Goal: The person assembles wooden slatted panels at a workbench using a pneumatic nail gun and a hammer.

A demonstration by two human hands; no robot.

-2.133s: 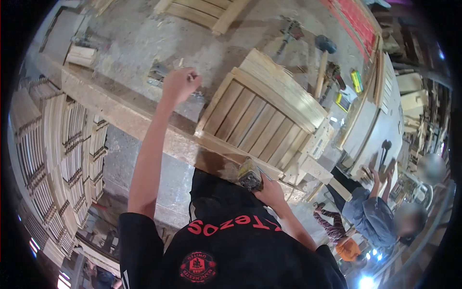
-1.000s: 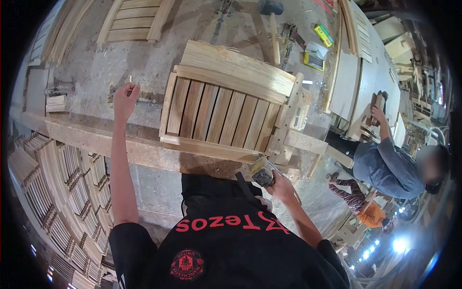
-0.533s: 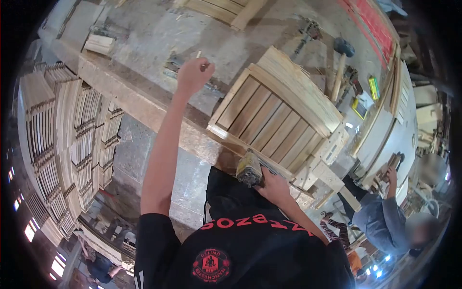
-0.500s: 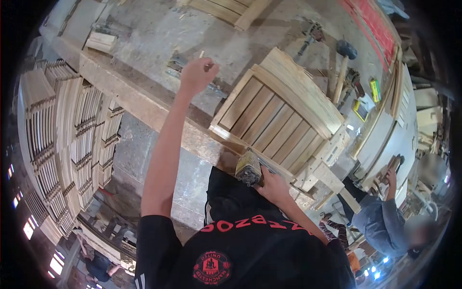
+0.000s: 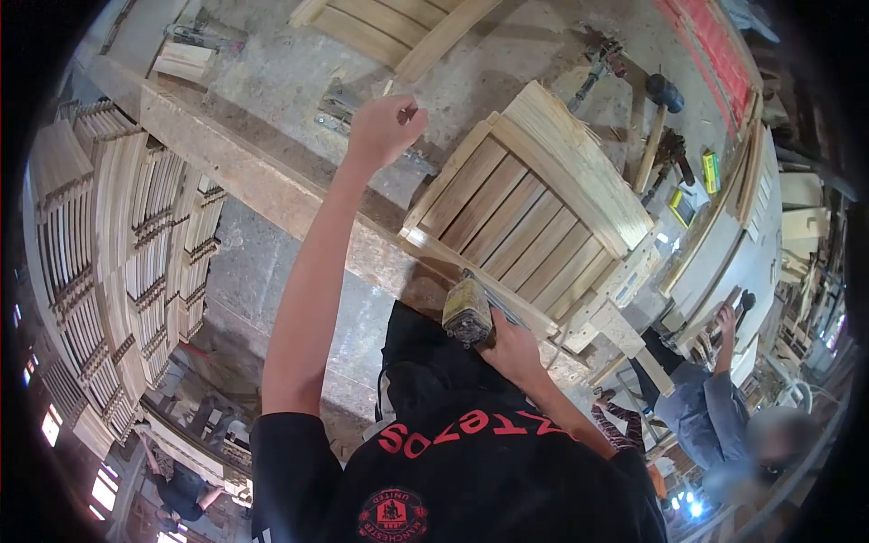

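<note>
My right hand [image 5: 511,348] is wrapped round a worn, yellowish nail gun [image 5: 467,312], held at the near edge of a slatted wooden panel [image 5: 507,217]. The tool's nose and any contact with the wood are hidden. Above the bench, left of the panel, my left hand [image 5: 387,131] is closed in a fist; what it holds, if anything, cannot be made out. A metal tool [image 5: 339,109] lies on the bench just beyond that fist. Along the panel's far side runs a wide, pale, curved board [image 5: 579,167].
A second slatted panel [image 5: 380,32] lies at the top. A mallet [image 5: 665,93], a clamp-like metal tool [image 5: 593,72] and a small yellow-green box [image 5: 681,208] sit to the right. Stacked curved wooden parts [image 5: 109,235] stand left. A co-worker [image 5: 706,407] is at right, another [image 5: 181,489] lower left.
My left hand has shifted slightly right and stays closed. The view has turned a little, so the panels and tools appear slightly displaced. The nail gun stays at the panel's near edge.
</note>
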